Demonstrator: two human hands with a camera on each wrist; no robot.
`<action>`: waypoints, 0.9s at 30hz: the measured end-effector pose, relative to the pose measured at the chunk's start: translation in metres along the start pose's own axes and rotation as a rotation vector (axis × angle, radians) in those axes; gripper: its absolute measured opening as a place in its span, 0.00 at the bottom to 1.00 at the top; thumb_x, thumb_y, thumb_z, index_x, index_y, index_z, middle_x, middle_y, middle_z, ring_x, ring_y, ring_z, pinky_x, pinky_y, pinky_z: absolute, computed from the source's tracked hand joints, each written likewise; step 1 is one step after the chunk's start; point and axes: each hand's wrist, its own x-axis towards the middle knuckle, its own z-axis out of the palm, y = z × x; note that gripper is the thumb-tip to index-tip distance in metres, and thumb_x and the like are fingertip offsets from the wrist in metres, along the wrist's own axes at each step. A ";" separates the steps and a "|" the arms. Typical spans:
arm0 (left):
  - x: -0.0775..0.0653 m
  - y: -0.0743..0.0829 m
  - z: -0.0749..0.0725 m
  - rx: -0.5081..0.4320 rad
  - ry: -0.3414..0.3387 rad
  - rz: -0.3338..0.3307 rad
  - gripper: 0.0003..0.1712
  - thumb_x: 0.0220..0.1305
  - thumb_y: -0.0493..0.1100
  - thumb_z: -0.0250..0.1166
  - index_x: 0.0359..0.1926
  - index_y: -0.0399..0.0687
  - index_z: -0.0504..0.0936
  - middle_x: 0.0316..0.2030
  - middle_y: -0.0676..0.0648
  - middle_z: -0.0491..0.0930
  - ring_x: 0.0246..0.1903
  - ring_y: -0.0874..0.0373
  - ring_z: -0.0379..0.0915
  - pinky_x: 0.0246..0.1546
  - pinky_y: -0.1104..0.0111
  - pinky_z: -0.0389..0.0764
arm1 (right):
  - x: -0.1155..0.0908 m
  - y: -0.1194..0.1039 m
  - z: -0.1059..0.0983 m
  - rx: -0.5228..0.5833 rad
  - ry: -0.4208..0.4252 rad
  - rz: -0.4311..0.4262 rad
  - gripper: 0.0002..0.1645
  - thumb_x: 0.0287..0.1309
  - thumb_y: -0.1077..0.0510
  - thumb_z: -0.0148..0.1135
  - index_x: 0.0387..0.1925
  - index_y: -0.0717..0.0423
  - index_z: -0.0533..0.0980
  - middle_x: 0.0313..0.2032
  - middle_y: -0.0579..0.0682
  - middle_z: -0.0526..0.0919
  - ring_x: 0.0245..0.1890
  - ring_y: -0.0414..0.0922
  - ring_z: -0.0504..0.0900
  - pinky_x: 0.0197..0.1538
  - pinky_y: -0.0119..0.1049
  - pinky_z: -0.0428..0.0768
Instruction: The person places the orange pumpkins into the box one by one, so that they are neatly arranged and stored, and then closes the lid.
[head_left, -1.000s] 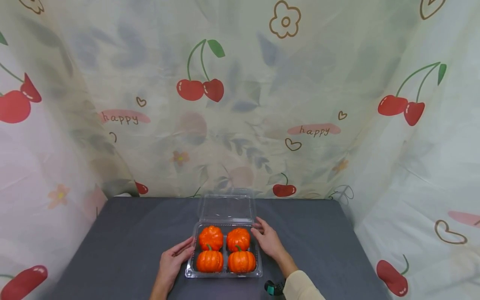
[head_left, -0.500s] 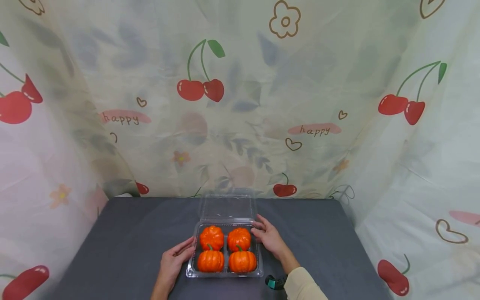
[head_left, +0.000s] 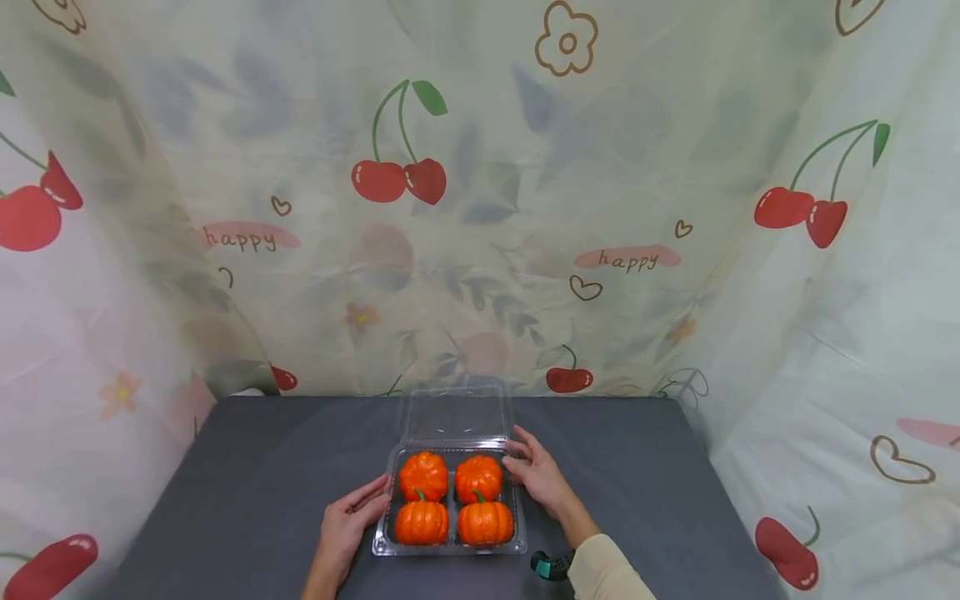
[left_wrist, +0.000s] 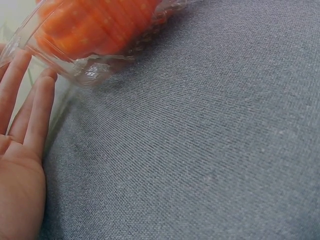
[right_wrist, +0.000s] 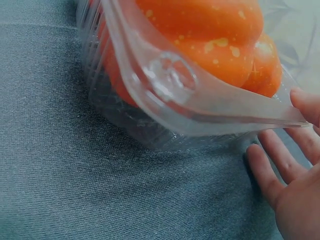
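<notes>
A clear plastic clamshell container (head_left: 450, 550) rests on the table, its transparent lid (head_left: 456, 414) raised at the back. Inside sit several small orange pumpkins (head_left: 422, 523), one per compartment, the front ones with green stems. My left hand (head_left: 341, 527) lies along the container's left side, and its straight fingers (left_wrist: 42, 107) touch the plastic in the left wrist view. At the right rear corner, my right hand (head_left: 542, 477) pinches the rim, thumb above and a finger below. The right wrist view shows its other fingers (right_wrist: 265, 170) spread below the rim.
A dark grey cloth covers the table (head_left: 300, 442). Near the right sleeve lies a black band with a teal patch (head_left: 550, 566). Printed curtains (head_left: 465, 250) stand behind the table and along both sides.
The container, pumpkins and hands keep nearly the same places. My right index finger has lifted very slightly near the lid's hinge.
</notes>
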 end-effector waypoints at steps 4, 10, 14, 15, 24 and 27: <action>-0.001 0.000 0.000 -0.011 0.007 0.001 0.31 0.56 0.45 0.78 0.60 0.41 0.83 0.52 0.46 0.88 0.43 0.72 0.85 0.43 0.77 0.86 | 0.000 0.001 0.001 0.009 0.004 -0.023 0.43 0.70 0.55 0.63 0.79 0.52 0.54 0.70 0.63 0.72 0.58 0.56 0.83 0.56 0.50 0.87; -0.002 0.000 0.000 -0.025 -0.001 0.034 0.31 0.57 0.42 0.77 0.61 0.37 0.82 0.52 0.45 0.88 0.43 0.72 0.85 0.43 0.77 0.85 | -0.001 -0.002 0.001 0.029 0.013 -0.050 0.43 0.70 0.60 0.62 0.79 0.56 0.54 0.71 0.66 0.71 0.54 0.56 0.84 0.52 0.47 0.88; -0.002 0.000 0.001 -0.037 -0.006 0.040 0.31 0.57 0.41 0.77 0.61 0.37 0.82 0.52 0.45 0.88 0.43 0.72 0.85 0.43 0.78 0.85 | -0.001 -0.002 0.002 0.037 0.028 -0.074 0.42 0.69 0.63 0.61 0.78 0.58 0.54 0.69 0.68 0.72 0.52 0.57 0.85 0.48 0.42 0.88; -0.002 -0.001 0.001 -0.041 -0.004 0.040 0.31 0.56 0.41 0.77 0.61 0.37 0.82 0.51 0.46 0.88 0.43 0.72 0.85 0.43 0.77 0.85 | -0.001 -0.001 0.002 0.029 0.034 -0.089 0.41 0.69 0.63 0.61 0.78 0.59 0.54 0.68 0.69 0.72 0.52 0.58 0.85 0.47 0.41 0.88; -0.001 -0.005 0.001 -0.044 -0.010 0.076 0.30 0.57 0.41 0.77 0.59 0.33 0.82 0.46 0.49 0.90 0.41 0.71 0.86 0.41 0.77 0.86 | -0.002 -0.002 0.003 -0.193 0.119 -0.195 0.41 0.65 0.61 0.67 0.74 0.60 0.59 0.65 0.61 0.79 0.54 0.58 0.84 0.52 0.44 0.88; 0.000 -0.005 0.000 -0.042 -0.002 0.053 0.31 0.56 0.41 0.78 0.60 0.35 0.82 0.47 0.51 0.90 0.42 0.70 0.86 0.42 0.77 0.86 | -0.001 -0.003 0.004 -0.242 0.129 -0.219 0.42 0.64 0.62 0.67 0.74 0.60 0.59 0.64 0.61 0.79 0.52 0.57 0.85 0.51 0.46 0.88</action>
